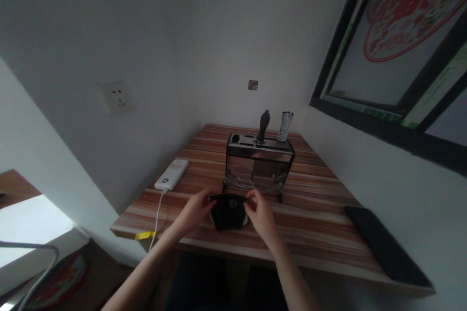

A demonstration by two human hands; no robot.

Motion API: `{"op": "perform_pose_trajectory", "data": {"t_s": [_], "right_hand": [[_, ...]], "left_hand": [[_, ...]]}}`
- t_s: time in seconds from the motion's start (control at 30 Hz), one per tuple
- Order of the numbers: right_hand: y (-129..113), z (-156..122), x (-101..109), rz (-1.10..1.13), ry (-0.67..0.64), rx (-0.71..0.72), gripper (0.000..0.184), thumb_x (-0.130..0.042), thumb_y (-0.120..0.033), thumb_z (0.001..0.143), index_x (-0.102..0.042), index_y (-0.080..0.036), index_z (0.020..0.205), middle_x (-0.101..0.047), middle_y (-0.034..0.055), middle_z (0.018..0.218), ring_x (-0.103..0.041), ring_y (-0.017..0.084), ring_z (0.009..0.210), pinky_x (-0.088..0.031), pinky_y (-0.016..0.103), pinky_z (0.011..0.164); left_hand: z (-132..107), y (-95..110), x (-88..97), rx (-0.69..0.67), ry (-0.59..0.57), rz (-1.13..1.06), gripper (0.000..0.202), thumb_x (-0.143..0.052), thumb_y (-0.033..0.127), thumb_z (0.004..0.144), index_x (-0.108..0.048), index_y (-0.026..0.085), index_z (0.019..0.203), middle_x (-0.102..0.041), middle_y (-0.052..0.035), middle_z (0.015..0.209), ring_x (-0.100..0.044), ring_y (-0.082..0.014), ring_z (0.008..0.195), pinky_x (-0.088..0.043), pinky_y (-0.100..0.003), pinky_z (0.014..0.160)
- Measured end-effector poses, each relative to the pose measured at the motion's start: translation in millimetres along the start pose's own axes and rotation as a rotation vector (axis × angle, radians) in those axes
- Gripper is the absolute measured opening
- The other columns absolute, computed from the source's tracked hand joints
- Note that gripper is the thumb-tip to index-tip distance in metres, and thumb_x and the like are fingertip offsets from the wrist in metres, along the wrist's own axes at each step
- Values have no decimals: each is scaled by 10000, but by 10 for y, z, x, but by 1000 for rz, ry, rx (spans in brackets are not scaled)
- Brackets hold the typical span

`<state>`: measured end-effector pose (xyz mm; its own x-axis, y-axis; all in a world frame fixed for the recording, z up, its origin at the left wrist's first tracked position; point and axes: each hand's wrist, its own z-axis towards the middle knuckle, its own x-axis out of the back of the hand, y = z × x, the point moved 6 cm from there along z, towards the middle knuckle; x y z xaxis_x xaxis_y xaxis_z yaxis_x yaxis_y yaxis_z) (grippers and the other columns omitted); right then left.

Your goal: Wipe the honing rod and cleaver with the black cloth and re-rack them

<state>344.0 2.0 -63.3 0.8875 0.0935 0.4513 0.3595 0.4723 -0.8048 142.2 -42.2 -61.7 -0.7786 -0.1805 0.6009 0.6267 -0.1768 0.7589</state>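
Note:
A black, soft-looking item (229, 214) with a small pale emblem lies at the front of the table, possibly a folded cloth piece or a cap; its exact kind is unclear. White edges show beneath its sides. My left hand (199, 206) pinches its upper left corner. At the upper right corner, the fingers of my right hand (257, 209) are closed on it too. Just behind stands a knife-block-like holder (259, 153) with a slotted metal top and clear sides. A dark handle (264, 126) and a silvery wrapped handle (285, 126) rise from it.
The wood-grained table (314, 228) sits in a wall corner. A white power bank (172, 174) with a cable (158, 214) lies on the left, near a yellow tag (144, 235). On the right edge rests a dark phone-like slab (386, 245). A socket (116, 97) is on the left wall.

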Motion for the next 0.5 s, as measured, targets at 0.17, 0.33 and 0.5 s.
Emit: {"op": "perform_pose_trajectory", "data": {"t_s": [0.17,0.33,0.5], "right_hand": [[326,-153,406,-40,112,-59,155,-487,-286,795,-494,-220,935,-615,5,716,-631,184,679,-464,275,638],[477,-287,614,-212,211,-74,205,-468,-312,814,-539,-212,978,-610,9,682,-616,184,618,-456,279,600],[479,-363,603,-342,238,-82,234,-461,-268,820,-558,-219,1027,-639,32,761,-628,201,662,-458,297,621]], "left_hand": [[102,220,-414,-37,77,-17,242,-510,159,771,-489,215,1006,-602,17,795,-582,-140,682,-438,-232,626],[131,330,-736,-59,59,38,193,-512,142,781,-463,231,945,-570,21,764,-580,-162,699,-432,-260,654],[116,402,-808,-100,24,121,172,-497,107,780,-488,227,903,-574,-34,902,-578,-197,781,-437,-304,700]]}}
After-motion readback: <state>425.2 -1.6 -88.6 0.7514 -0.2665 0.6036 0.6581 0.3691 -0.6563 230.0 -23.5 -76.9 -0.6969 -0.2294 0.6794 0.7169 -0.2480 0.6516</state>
